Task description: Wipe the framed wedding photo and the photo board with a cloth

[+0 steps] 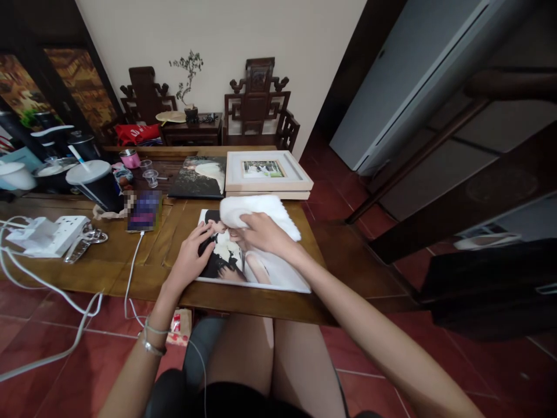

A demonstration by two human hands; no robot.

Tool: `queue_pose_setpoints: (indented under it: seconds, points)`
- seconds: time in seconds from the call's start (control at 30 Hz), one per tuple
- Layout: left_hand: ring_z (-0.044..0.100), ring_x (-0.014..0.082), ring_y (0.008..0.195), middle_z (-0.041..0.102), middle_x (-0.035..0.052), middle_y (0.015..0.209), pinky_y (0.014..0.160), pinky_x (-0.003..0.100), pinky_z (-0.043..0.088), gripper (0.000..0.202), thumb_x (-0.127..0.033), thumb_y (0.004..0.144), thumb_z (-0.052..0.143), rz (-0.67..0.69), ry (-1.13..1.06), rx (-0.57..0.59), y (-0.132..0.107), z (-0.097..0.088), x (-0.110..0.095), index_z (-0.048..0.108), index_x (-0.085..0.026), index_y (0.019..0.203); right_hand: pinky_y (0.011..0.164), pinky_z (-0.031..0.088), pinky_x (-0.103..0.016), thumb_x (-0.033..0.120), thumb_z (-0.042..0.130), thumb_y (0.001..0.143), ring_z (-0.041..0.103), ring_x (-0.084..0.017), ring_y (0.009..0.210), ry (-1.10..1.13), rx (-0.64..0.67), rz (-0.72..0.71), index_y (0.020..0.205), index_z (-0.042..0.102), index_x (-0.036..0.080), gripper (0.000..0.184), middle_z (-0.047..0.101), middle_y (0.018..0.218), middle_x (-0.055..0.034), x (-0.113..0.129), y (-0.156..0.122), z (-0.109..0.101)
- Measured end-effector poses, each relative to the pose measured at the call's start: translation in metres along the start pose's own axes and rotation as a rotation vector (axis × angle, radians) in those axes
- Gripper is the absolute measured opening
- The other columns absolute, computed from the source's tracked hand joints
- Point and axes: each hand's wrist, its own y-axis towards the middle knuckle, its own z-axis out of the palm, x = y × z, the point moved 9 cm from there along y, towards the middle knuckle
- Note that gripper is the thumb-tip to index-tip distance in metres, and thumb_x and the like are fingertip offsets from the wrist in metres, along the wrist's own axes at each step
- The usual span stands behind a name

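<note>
A photo panel (230, 252) lies flat near the front edge of the wooden table (174, 290), showing white flowers and a pale dress. My right hand (263, 235) grips a white cloth (265, 210) that rests over the panel's upper part. The fingers curl round the cloth's near side, and the cloth hides part of the picture. My left hand (191, 255) lies on the panel's left edge with its fingers stretched out, holding nothing.
Behind the panel lie a framed picture (270, 174) and a dark photo panel (200, 177). To the left are a phone (144, 212) on a cable, a lidded cup (98, 186), a pink cup (129, 158) and a power strip (65, 235). Wooden chairs (259, 104) stand beyond.
</note>
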Motion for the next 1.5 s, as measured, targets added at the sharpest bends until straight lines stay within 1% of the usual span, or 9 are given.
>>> queue_pose_setpoints:
  seconds: [0.23,0.37,0.5,0.63,0.83,0.97,1.13,1.33,1.5]
  points:
    - [0.042,0.0243,0.135,0.058,0.0101,0.135,0.113,0.047,0.032,0.036,-0.027,0.091,0.050,-0.002,-0.021,-0.009,0.000,-0.002,-0.001,0.063,-0.017,0.123,0.077,0.041,-0.026,0.015,0.046,0.082,0.062,-0.022,0.094,0.044,-0.032,-0.106,0.085,0.065,0.017,0.020,0.072,0.097,-0.0079,0.009,0.045,0.026]
    - [0.041,0.0242,0.136,0.058,0.0103,0.135,0.114,0.048,0.031,0.035,-0.026,0.091,0.050,0.004,-0.021,-0.003,0.000,-0.001,-0.002,0.063,-0.018,0.122,0.076,0.040,-0.025,0.015,0.046,0.082,0.062,-0.021,0.088,0.032,-0.068,-0.088,0.084,0.064,0.017,0.018,0.072,0.090,-0.0079,-0.031,0.027,0.029]
    - [0.042,0.0246,0.136,0.059,0.0103,0.134,0.113,0.050,0.032,0.034,-0.025,0.090,0.051,0.005,-0.023,0.002,0.002,-0.002,-0.003,0.063,-0.019,0.121,0.075,0.040,-0.027,0.016,0.043,0.085,0.061,-0.023,0.086,-0.013,-0.141,-0.008,0.083,0.062,0.018,0.019,0.070,0.091,-0.0101,-0.077,-0.004,0.011]
    - [0.041,0.0246,0.136,0.056,0.0096,0.137,0.113,0.051,0.032,0.035,-0.024,0.090,0.050,0.018,-0.040,0.011,0.003,-0.003,-0.006,0.062,-0.021,0.123,0.074,0.041,-0.029,0.015,0.041,0.083,0.061,-0.024,0.081,-0.068,-0.177,0.051,0.076,0.057,0.020,0.018,0.068,0.080,-0.0080,-0.097,-0.021,-0.003]
    - [0.042,0.0249,0.136,0.052,0.0101,0.141,0.113,0.048,0.033,0.035,-0.026,0.090,0.052,0.030,-0.070,-0.014,0.001,-0.007,-0.008,0.063,-0.019,0.123,0.095,0.037,-0.043,0.011,0.041,0.080,0.060,-0.029,0.103,-0.120,-0.184,0.041,0.076,0.057,0.018,0.018,0.068,0.094,-0.0128,-0.086,-0.023,0.001]
    - [0.042,0.0246,0.136,0.051,0.0096,0.142,0.113,0.047,0.033,0.034,-0.026,0.090,0.051,0.036,-0.088,-0.013,0.002,-0.007,-0.008,0.064,-0.020,0.121,0.104,0.027,-0.057,0.009,0.042,0.079,0.046,-0.033,0.127,-0.134,-0.178,0.025,0.080,0.058,0.016,0.017,0.066,0.108,-0.0186,-0.080,-0.029,0.008]
    - [0.040,0.0233,0.137,0.052,0.0087,0.141,0.114,0.048,0.031,0.036,-0.027,0.091,0.049,0.013,-0.062,0.018,0.002,-0.003,-0.006,0.061,-0.021,0.125,0.107,0.020,-0.067,0.005,0.047,0.072,0.028,-0.035,0.139,-0.149,-0.137,-0.107,0.076,0.061,0.016,0.018,0.059,0.129,-0.0176,-0.052,-0.070,0.026]
    - [0.038,0.0216,0.138,0.048,0.0095,0.144,0.116,0.047,0.028,0.041,-0.029,0.093,0.046,0.000,-0.005,0.053,0.002,0.001,-0.004,0.056,-0.019,0.131,0.111,0.019,-0.066,0.000,0.044,0.067,0.021,-0.031,0.143,-0.080,-0.066,-0.271,0.077,0.065,0.019,0.029,0.049,0.142,-0.0094,-0.004,-0.136,0.033]
    - [0.039,0.0213,0.137,0.050,0.0095,0.143,0.116,0.046,0.028,0.040,-0.028,0.092,0.047,-0.005,-0.013,0.048,0.002,0.001,-0.002,0.057,-0.018,0.130,0.112,0.024,-0.060,0.000,0.042,0.073,0.032,-0.030,0.139,-0.088,-0.060,-0.216,0.068,0.057,0.019,0.025,0.055,0.136,-0.0133,-0.017,-0.114,0.017]
